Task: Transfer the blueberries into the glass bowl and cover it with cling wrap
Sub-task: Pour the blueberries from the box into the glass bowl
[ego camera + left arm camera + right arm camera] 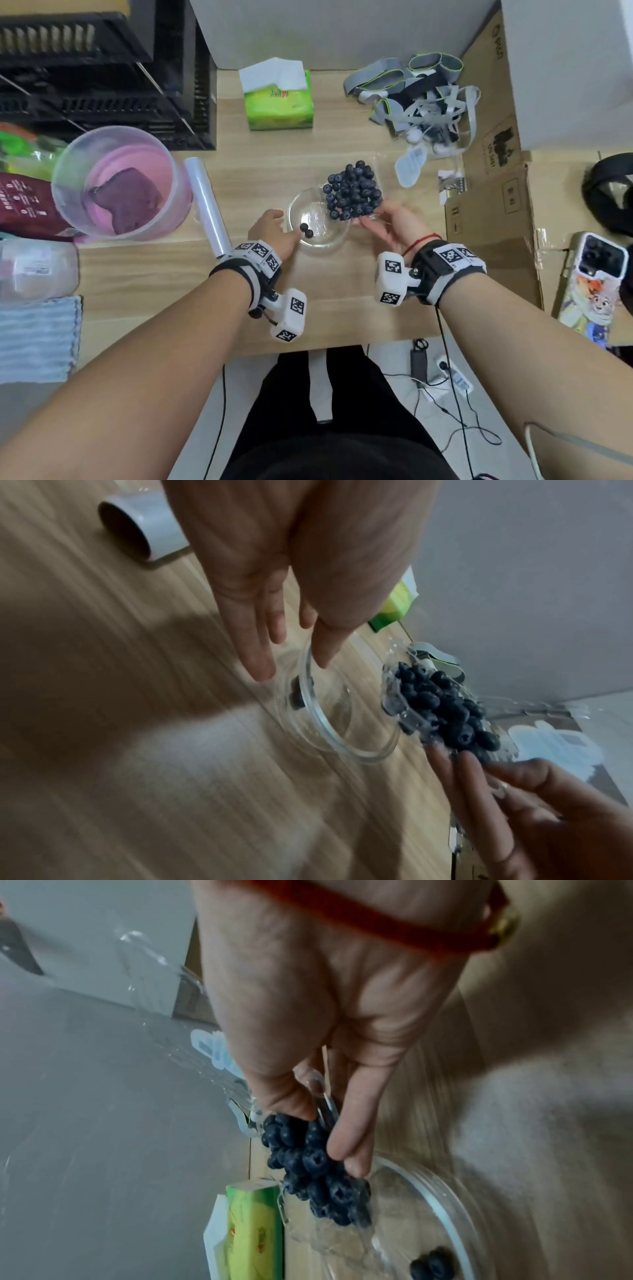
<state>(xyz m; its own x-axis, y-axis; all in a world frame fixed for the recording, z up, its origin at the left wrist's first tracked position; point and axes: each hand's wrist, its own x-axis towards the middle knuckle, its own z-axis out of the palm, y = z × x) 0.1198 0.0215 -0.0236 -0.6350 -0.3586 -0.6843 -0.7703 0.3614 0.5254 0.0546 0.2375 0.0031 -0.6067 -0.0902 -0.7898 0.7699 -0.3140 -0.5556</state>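
The cling wrap roll [207,202] lies unused on the worktop [154,274]. The glass bowl [318,222] is steadied by the left hand [274,228], fingers straight. The tilted punnet [352,192] is gripped by the right hand [387,222]; blueberries [352,190] could overshoot the rim. The punnet's clear edges are hard to make out.

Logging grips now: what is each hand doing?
Left hand: open, fingers straight at the glass bowl rim.
Right hand: holding the blueberry container.

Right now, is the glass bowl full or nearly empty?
Nearly empty: the glass bowl holds only two blueberries; the rest remain in the clear punnet.
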